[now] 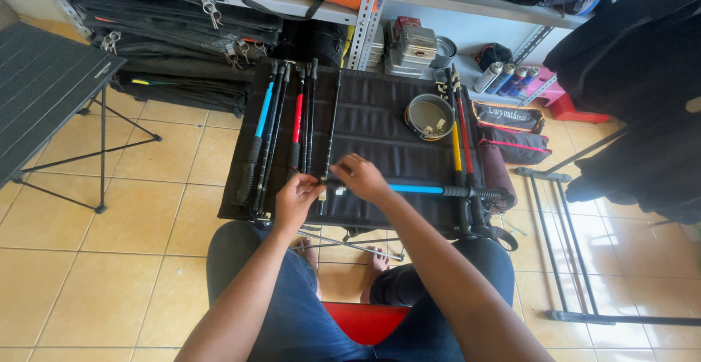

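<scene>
seated person, view looking down over both knees onto a low black counter (380,125). a blue pole (416,188) lies crosswise along the near edge of the counter, at 6 o'clock on its surface, black handle end pointing to 3 o'clock. the right hand (360,176) rests over the pole's left end, grip closed on the pole. the left hand (296,200) sits just beside it at 9 o'clock, fingers pinched narrow on the pole's tip section; what lies between the fingertips is too small to tell.

on the counter at 9 to 11 o'clock, a row of poles lies lengthwise: one with a blue shaft (263,110), one with a red shaft (298,117), and several black ones beside them. a single thin black pole (332,128) lies near the middle, its near end close to the hands. at 1 o'clock stands a round metal pot (429,116) with small pieces inside. at 3 o'clock a yellow pole (456,147) and a red one lie side by side along the counter's right edge.

a folding table (44,85) stands at 9 o'clock of the scene, well apart. metal shelves (467,8) with bags run along 12 o'clock.
</scene>
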